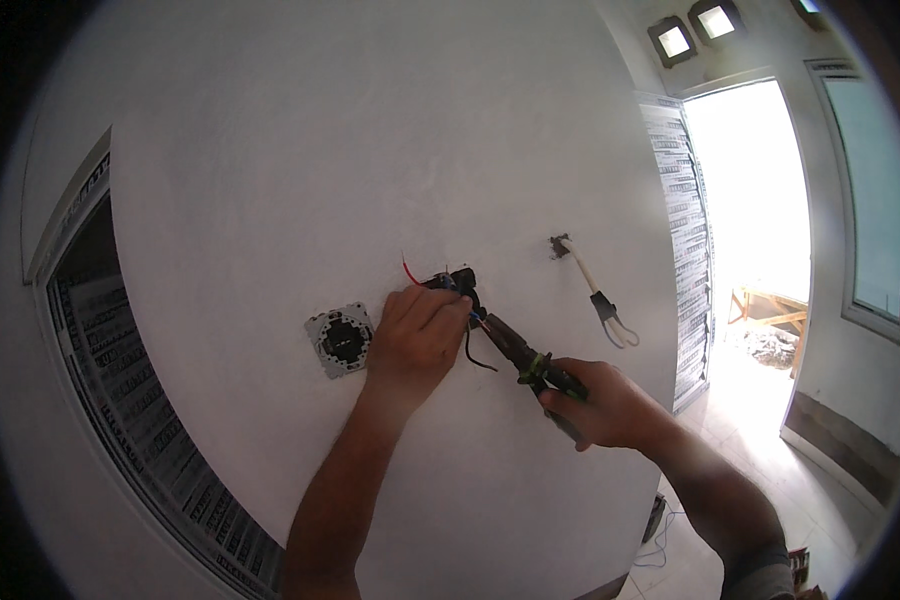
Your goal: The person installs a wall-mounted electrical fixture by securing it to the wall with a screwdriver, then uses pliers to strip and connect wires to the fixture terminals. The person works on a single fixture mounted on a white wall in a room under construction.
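My left hand [420, 338] is at a dark box opening [460, 280] in the white wall, its fingers pinched on a blue wire. My right hand [610, 405] grips a pair of black-and-green long-nose pliers [518, 352], jaws angled up and left. Their tips meet the wire end beside my left fingertips; whether they bite on it is too small to tell. A red wire [408, 270] sticks up from the opening, and a black wire [478, 361] curls below it. Left of my left hand, a square socket insert [342, 340] with a metal frame sits on the wall.
To the right, a pale cable [582, 268] with black tape hangs from a small hole in the wall. A wrapped door frame [80, 330] stands at the left. Beyond the wall's right edge are a wrapped door [682, 230], a bright doorway [755, 190] and a tiled floor [710, 480].
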Tool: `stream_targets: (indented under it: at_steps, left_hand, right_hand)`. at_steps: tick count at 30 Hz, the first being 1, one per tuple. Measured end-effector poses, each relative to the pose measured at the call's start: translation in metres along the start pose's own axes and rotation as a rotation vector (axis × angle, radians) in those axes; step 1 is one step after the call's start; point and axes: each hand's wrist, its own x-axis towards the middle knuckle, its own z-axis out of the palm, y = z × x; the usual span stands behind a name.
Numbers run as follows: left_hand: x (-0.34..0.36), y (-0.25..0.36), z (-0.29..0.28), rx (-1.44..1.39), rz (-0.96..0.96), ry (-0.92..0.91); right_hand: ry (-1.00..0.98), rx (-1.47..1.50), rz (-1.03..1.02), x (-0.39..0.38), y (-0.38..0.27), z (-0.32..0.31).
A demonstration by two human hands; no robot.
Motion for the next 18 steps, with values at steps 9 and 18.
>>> stream_targets:
  at_steps: [9,18]
  left_hand:
    - [0.001,0.002,-0.001,0.032,0.002,-0.019]
    - [-0.001,0.002,0.000,0.047,-0.001,-0.032]
  right_hand:
    - [0.105,-0.184,-0.112,0.006,-0.001,0.004]
    - [-0.064,0.078,-0.040,0.002,0.005,0.015]
